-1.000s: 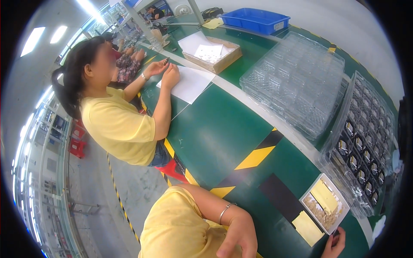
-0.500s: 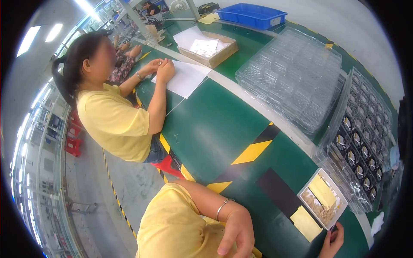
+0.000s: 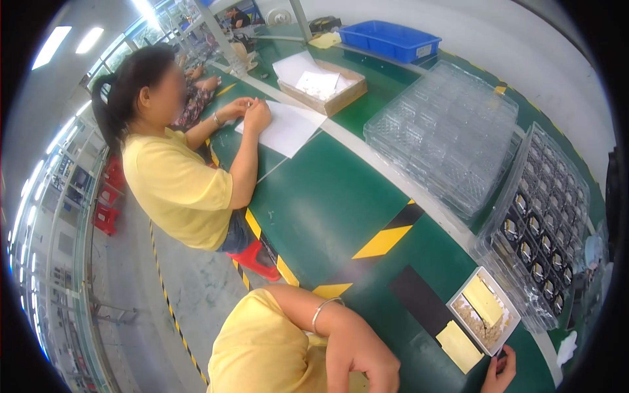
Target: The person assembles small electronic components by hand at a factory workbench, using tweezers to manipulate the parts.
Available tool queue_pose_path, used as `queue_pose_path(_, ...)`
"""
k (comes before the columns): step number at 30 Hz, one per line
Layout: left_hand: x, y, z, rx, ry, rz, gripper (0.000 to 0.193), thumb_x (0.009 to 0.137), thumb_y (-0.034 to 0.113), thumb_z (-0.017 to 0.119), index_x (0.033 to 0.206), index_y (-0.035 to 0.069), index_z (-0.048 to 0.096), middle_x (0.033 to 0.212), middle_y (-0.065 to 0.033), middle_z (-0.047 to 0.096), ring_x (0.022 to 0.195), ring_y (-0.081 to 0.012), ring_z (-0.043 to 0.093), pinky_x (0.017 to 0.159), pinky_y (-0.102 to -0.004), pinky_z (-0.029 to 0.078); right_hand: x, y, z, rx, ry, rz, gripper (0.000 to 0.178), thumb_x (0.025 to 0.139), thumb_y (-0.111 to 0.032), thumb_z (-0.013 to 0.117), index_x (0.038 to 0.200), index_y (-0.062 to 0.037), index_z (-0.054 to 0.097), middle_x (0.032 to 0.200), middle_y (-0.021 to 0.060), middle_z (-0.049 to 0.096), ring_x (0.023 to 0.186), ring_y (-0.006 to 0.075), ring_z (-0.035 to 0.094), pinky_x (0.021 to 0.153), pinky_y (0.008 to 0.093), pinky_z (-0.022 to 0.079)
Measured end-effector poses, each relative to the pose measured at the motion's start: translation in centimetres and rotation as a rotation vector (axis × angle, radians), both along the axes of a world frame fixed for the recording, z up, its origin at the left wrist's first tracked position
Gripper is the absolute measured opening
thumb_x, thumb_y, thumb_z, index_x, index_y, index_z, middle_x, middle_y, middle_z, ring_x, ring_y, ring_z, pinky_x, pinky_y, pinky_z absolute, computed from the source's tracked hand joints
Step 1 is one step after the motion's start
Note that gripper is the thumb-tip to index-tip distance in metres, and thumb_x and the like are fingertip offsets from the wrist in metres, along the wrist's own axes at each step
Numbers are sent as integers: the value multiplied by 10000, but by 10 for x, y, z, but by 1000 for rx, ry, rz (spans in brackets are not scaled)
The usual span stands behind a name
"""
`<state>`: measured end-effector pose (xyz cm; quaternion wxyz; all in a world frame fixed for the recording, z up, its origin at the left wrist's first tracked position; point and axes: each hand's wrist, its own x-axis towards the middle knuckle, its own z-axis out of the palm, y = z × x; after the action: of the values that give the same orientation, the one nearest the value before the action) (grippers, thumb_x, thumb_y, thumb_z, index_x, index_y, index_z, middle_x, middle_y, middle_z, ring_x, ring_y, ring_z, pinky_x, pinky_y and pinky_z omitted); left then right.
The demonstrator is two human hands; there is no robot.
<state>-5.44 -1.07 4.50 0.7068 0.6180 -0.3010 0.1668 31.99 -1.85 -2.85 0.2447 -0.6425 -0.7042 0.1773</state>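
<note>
Nearby, trays (image 3: 504,272) (past white box (image 3: 507,306))

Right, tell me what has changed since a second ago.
The left hand has shifted slightly right, nearer the white open box. The yellow-shirted co-worker's hands have drawn closer together. I see nothing newly grasped or let go. The right hand stays at the box's near corner; the box, yellow paper and clear plastic trays stay put.

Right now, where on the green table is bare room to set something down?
Widest patch: between the flat white sheet and the striped tape. Smaller: between that tape and the black sheet. Crowded: around the white box, by yellow paper, parts tray and right hand.
</note>
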Motion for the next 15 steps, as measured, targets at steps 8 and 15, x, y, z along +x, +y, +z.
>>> queue_pose_path(8,4,-17,47,456,-925,1877,380,951,213,546,1328,197,502,1282,-69,561,1133,-183,542,994,-463,324,7,2,-25,-99,80,-69,353,764,42,596,1112,-16,590,696,13,403,621,109,377,563,251,297)
queue_pose_path(15,19,-2,10,287,-801,1756,361,945,211,551,1303,188,512,1258,-75,567,1111,-194,547,974,-460,336,-6,4,-7,53,-3,-64,384,712,51,614,1084,-39,592,703,19,403,613,130,381,562,270,309)
